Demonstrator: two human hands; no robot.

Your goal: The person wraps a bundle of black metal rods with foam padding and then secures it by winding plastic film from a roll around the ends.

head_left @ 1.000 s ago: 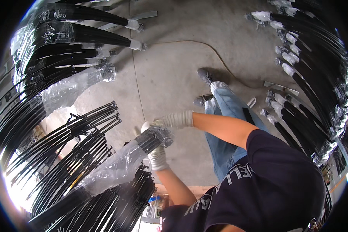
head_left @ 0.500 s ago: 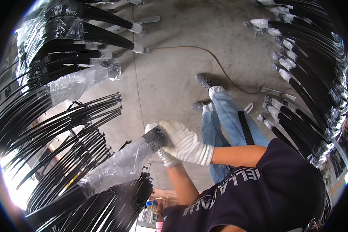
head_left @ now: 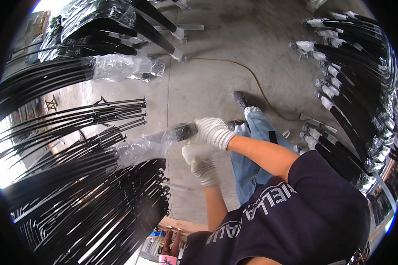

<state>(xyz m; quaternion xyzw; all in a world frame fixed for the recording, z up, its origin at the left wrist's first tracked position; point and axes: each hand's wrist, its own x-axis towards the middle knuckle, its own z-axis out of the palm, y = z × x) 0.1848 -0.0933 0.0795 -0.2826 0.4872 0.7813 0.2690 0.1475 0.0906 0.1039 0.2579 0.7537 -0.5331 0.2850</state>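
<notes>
A bundle of long black rods point(head_left: 70, 170) reaches in from the left, with clear plastic film point(head_left: 141, 150) wound around its near part. Its dark, film-covered end point(head_left: 185, 131) meets my right hand point(head_left: 213, 132), which wears a striped white glove and is closed on that end. Just below, my left hand point(head_left: 204, 171), also gloved, is closed around a pale, translucent roll of stretch film point(head_left: 194, 153). Motion blurs the roll and the left fingers. Part of the bundle's end is hidden behind the right hand.
Loose black rods point(head_left: 119, 194) hang below the bundle, and others point(head_left: 115, 110) above. Wrapped bundles point(head_left: 128, 66) stand at upper left and more point(head_left: 336, 95) along the right. A brown hose point(head_left: 247, 70) crosses the concrete floor. Another person point(head_left: 170, 247) is at the bottom.
The bundle's end and my right hand have moved up and slightly right. My left hand has come apart from the right, so the film roll shows between them. The view has shifted.
</notes>
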